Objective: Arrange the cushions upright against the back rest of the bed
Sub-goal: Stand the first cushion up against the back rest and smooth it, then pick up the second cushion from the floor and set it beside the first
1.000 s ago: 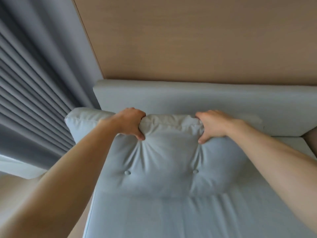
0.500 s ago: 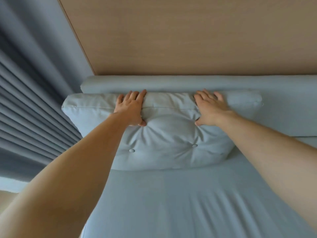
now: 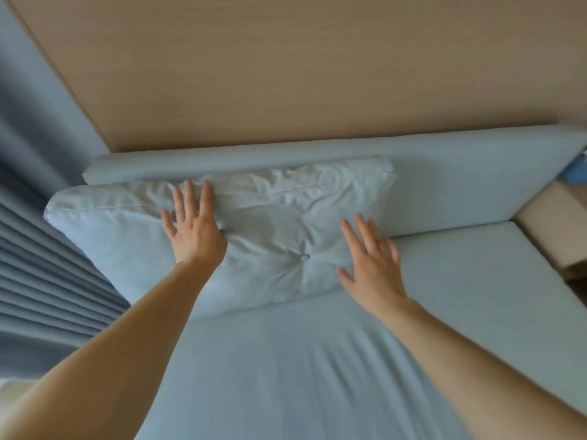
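A pale blue-grey buttoned cushion [image 3: 270, 236] stands upright on the mattress [image 3: 301, 360], leaning against the left part of the padded back rest [image 3: 444, 182]. My left hand [image 3: 193, 230] lies flat on the cushion's front, fingers spread and reaching up to its top edge. In front of the cushion's lower right corner is my right hand [image 3: 370, 265], open with fingers apart and holding nothing; whether it touches the fabric I cannot tell.
Grey pleated curtains [image 3: 38, 265] hang along the left side of the bed. A tan wood-look wall [image 3: 317, 68] rises behind the back rest. Beige furniture [image 3: 559, 230] sits beyond the bed's right end, with something blue [image 3: 576, 177] behind it.
Both hands let go of the cushion's top edge and opened flat. The right hand slid down toward the cushion's lower right corner. The cushion now stands against the back rest.
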`<state>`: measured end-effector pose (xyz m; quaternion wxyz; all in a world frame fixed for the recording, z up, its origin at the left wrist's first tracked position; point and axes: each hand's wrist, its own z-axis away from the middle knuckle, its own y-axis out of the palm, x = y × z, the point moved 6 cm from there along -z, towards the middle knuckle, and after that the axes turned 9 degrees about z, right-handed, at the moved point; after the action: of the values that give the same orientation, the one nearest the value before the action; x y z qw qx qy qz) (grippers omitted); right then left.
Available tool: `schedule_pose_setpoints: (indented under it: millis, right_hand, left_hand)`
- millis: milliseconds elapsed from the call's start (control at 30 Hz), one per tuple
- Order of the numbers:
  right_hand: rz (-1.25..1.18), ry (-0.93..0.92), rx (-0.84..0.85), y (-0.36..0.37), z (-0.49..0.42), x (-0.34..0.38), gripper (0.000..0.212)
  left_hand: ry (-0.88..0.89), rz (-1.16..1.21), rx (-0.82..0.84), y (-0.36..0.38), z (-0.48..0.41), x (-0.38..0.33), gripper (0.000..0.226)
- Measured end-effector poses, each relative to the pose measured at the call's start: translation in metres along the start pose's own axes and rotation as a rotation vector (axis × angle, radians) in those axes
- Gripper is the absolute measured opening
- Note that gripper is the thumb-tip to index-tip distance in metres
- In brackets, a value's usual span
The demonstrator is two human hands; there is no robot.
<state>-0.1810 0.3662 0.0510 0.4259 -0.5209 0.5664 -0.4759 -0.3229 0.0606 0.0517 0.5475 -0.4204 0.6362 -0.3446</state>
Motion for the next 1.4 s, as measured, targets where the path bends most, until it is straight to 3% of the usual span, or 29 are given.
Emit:
schedule_pose_setpoints:
  millis: [67,300,567,700,933,1167,1400]
  right_hand:
    - [0.025,0.013,0.106,0.002,0.062,-0.029,0.098]
    - [0.060,0.150,0.691,0.001,0.264,-0.154,0.092]
    - [0.106,0.290,0.934,0.006,0.416,-0.296,0.098]
    - [0.089,0.242,0.978,0.036,0.475,-0.373,0.104]
    - [0.072,0.001,0.989,0.121,0.524,-0.489,0.117]
    - [0.230,-0.141,1.142,0.201,0.537,-0.532,0.142]
    - [0.316,-0.250,1.007,0.268,0.522,-0.539,0.154]
  left_hand:
    - [0.007,0.071,0.028,0.003,0.040,-0.027,0.109]
    - [0.150,0.271,0.401,0.047,0.207,-0.174,0.104]
    - [0.216,0.241,0.864,0.143,0.429,-0.317,0.090]
    - [0.148,0.160,1.010,0.208,0.543,-0.350,0.095]
    - [-0.019,0.015,1.006,0.321,0.675,-0.389,0.116]
    - [-0.102,-0.079,1.062,0.397,0.723,-0.372,0.137]
    - [-0.034,-0.250,0.990,0.455,0.701,-0.328,0.162]
